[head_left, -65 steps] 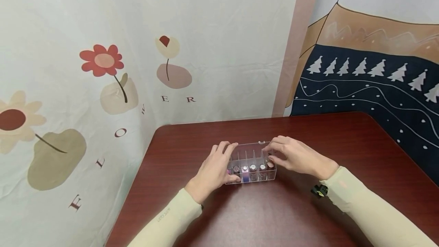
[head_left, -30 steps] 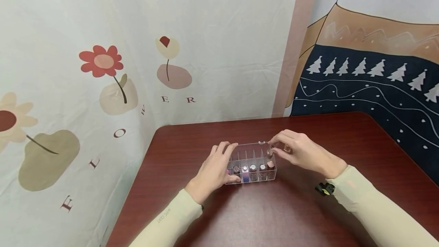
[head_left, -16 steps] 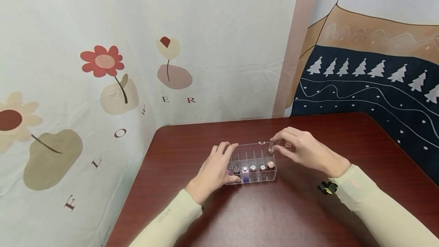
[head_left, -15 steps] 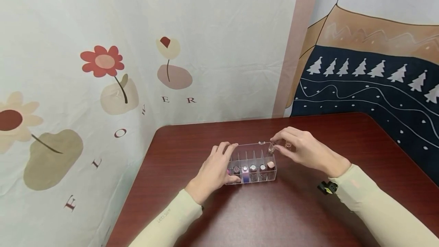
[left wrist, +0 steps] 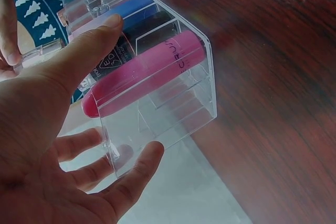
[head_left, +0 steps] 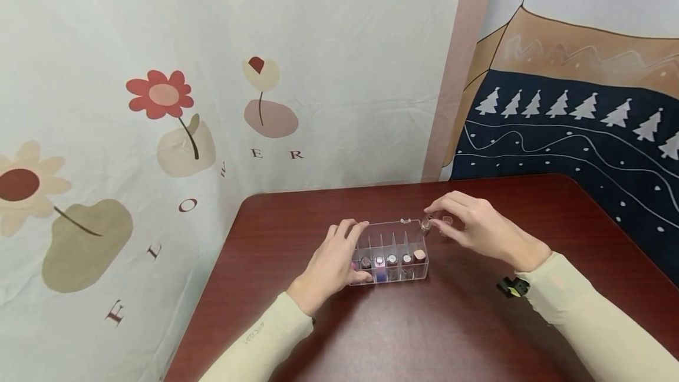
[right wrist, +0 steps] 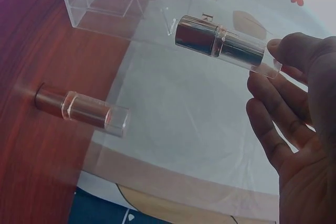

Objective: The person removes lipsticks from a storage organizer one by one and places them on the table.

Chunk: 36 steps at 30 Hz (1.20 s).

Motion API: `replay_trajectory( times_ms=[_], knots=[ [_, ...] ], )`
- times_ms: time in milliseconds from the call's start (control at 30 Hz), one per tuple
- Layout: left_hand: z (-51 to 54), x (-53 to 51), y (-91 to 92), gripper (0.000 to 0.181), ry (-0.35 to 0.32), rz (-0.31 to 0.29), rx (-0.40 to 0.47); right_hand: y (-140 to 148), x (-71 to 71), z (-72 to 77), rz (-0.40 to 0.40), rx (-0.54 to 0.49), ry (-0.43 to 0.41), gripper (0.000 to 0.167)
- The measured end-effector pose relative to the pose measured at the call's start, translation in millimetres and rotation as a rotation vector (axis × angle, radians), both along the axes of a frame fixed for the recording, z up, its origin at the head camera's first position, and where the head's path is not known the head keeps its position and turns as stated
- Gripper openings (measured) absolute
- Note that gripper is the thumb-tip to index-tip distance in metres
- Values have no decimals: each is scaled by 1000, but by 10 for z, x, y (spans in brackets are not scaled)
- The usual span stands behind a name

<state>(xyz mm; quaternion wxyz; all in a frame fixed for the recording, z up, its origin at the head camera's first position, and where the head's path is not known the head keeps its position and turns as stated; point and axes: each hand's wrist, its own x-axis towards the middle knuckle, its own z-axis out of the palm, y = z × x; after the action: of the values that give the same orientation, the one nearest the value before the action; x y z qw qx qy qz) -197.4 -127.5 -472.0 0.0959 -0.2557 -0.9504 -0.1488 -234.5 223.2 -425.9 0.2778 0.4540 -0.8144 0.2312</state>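
Note:
A clear compartmented lipstick organizer (head_left: 426,269) sits on the table in the head view. My left hand (head_left: 330,257) grips its left end, thumb in front and fingers behind. Several tubes stand in its front row, among them a pink tube (left wrist: 147,74) marked with letters, closest to the left thumb. Just off the organizer's back right corner, my right hand (head_left: 480,226) pinches a lipstick (right wrist: 223,40) by its clear-capped end, between thumb and fingers. A second, similar lipstick (right wrist: 89,109) stands on the table near the right hand, partly hidden by it in the head view.
The dark red wooden table (head_left: 392,335) ends at a pale flower-printed cloth (head_left: 345,75) behind and to the left. At right hangs a cloth with white trees (head_left: 557,105). A small black device (head_left: 513,286) is on the right wrist.
My right hand has lifted the lipstick from the organizer's back right compartment and carried it rightward, past the organizer's edge. The left hand and the organizer have stayed put.

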Motion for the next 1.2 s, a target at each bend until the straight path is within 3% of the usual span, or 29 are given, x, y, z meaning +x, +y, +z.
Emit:
replay_trajectory(
  times_ms=[500,1200],
  knots=[
    [8,12,4,117,1,3,-9,253,18,-101,-90,9,4,49],
    [-16,-1,-6,117,13,-6,-6,585,-33,-244,-134,3,-33,43]
  ],
)
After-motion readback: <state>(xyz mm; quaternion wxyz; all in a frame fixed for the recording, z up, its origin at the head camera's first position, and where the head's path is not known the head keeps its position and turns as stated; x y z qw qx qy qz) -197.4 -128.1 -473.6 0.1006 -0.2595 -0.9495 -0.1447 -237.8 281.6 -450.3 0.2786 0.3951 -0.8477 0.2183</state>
